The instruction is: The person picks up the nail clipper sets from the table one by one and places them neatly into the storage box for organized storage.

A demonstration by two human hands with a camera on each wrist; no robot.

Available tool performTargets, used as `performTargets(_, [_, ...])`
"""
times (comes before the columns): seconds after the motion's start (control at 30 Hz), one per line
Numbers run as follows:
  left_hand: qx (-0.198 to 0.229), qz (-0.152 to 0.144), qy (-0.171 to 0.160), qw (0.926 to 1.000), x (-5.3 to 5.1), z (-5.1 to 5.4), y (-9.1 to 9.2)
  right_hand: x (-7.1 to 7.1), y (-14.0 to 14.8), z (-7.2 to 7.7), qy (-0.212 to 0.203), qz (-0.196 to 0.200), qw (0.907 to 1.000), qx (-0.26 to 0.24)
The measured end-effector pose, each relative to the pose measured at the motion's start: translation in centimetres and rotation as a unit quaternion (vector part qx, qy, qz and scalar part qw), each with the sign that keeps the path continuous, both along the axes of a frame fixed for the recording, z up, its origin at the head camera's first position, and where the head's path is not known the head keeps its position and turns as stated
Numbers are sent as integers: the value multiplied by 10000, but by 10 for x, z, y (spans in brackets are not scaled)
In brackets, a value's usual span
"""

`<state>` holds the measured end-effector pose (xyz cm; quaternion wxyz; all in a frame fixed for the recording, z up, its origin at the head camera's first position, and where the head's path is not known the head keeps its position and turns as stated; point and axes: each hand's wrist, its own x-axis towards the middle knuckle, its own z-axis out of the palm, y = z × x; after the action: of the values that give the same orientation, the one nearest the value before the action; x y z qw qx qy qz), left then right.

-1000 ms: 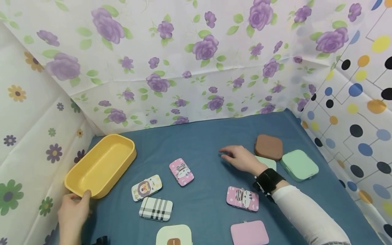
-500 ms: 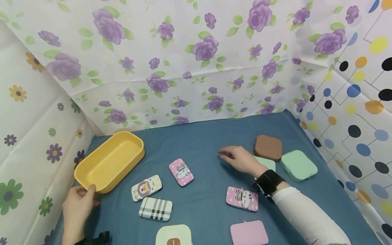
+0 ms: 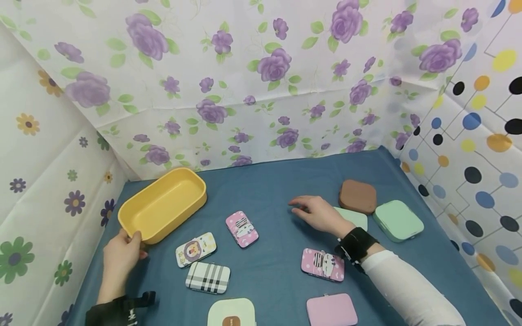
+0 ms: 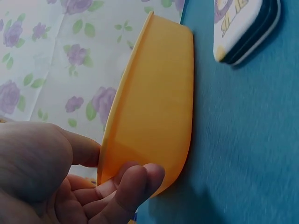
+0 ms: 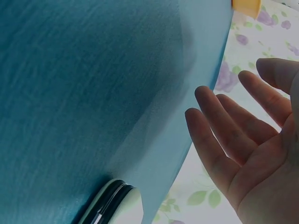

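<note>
Yellow tray (image 3: 163, 207): at the left rear of the desk (image 3: 269, 194), set at a slant, far end near the purple-flowered sheet (image 3: 244, 68). Change over the last second: tray shifted rightward and a little toward the back, away from the left edge. Whether its base touches the desk all along cannot be told.

Left hand (image 3: 122, 251): has travelled with the tray. Clamped on its near end, thumb at the rim, fingers against the outer wall. Judgement: this hand alone is doing the shifting. Consequence: the tray now sits closer to the loose cases, so less reach is needed between them; too much further along this line could bring it against the nearest one.

Nearest: lion-print case (image 3: 196, 250), just beside the tray's near side, apart from it. Then checked case (image 3: 208, 278) and pink polka-dot case (image 3: 242, 229). All three unchanged in place.

Right hand (image 3: 320, 213): practically unmoved; fingers apart, loosely bent, holding nothing. Pale green case (image 3: 355, 218) lies partly hidden behind it; brown case (image 3: 357, 196) and mint-green case (image 3: 398, 220) beyond, also unchanged.
</note>
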<state>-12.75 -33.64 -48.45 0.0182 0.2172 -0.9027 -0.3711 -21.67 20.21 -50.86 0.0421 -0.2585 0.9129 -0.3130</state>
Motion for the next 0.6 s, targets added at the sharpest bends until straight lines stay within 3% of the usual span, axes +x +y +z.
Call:
performTargets(0.4, [50, -672, -168, 9976, -21, 4, 19, 0, -6, 0, 116, 113, 9999, -23])
performTargets(0.6, [-127, -1089, -61, 9939, -34, 5, 30, 2, -12, 2, 105, 126, 9999, 6])
